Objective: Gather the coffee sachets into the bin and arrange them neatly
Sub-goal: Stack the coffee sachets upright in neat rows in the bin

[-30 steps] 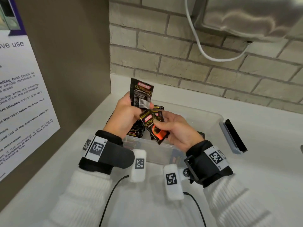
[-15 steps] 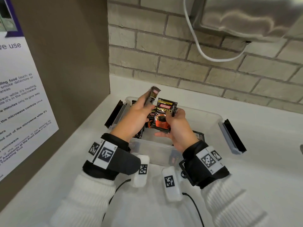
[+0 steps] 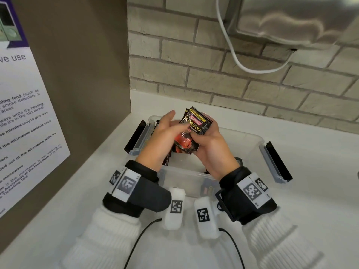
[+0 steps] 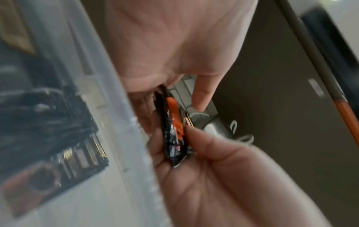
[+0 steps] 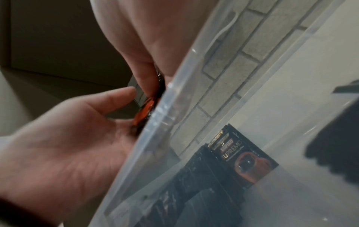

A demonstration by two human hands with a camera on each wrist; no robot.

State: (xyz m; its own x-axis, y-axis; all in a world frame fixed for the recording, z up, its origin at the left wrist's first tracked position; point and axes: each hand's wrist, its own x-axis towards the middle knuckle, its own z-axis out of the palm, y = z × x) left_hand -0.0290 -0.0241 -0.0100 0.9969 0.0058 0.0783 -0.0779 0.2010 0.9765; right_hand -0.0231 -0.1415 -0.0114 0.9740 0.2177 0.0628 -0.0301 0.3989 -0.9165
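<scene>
Over the left half of the clear bin (image 3: 250,141), the left hand (image 3: 161,136) lies with fingers loose against the sachets (image 3: 191,131). Just right of it, above the bin's middle, the right hand (image 3: 211,150) pinches that small stack. Loosely squared packets could slide apart and spill outside the bin.

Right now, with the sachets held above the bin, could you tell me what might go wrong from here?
1. The right hand holds several coffee sachets in one grip while the left hand has its fingers extended against them; one could slip and land askew in the clear bin or on the counter.
2. Sachets already standing in the bin might be knocked over when the new ones go in.
3. The wrist cables trail near the bin's front and may snag.
</scene>
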